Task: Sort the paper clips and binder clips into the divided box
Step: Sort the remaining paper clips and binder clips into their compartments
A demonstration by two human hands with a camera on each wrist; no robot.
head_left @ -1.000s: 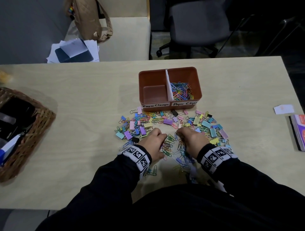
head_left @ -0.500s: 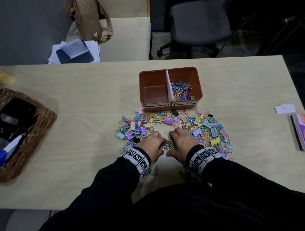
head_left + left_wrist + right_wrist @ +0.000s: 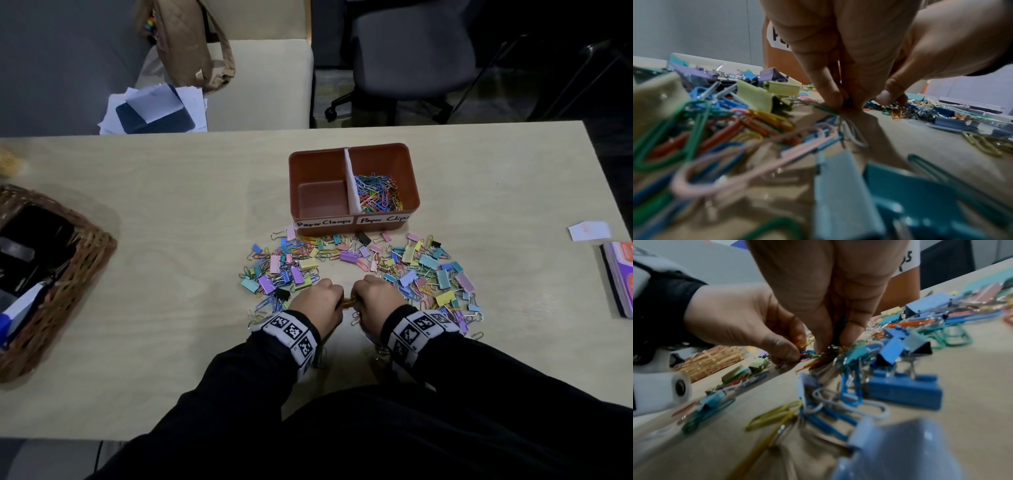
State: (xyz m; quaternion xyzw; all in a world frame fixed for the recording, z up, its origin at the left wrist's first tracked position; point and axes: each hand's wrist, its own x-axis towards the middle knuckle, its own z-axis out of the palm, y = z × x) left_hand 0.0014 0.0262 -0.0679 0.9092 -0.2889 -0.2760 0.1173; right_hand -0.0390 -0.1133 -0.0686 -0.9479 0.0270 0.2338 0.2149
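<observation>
A brown divided box [image 3: 415,192] stands mid-table. Its left compartment, labelled for clamps, holds nothing, and its right one holds coloured paper clips [image 3: 376,193]. In front of it lies a mixed heap of binder clips and paper clips [image 3: 421,267]. At the heap's near edge my left hand [image 3: 317,303] and right hand [image 3: 375,301] meet, fingers curled down. Together they pinch a small bunch of paper clips [image 3: 348,302] against the table. The left fingertips [image 3: 835,99] and the right fingertips [image 3: 849,335] close on that bunch [image 3: 818,356].
A wicker basket [image 3: 85,274] of dark items sits at the left edge. A notebook [image 3: 620,277] and a white paper slip [image 3: 589,231] lie at the right edge. Loose clips [image 3: 476,334] lie around my wrists. Behind the table are a chair and papers.
My hands have drawn together, the right one sliding left, and the paper clips between them have been gathered into one bunch.
</observation>
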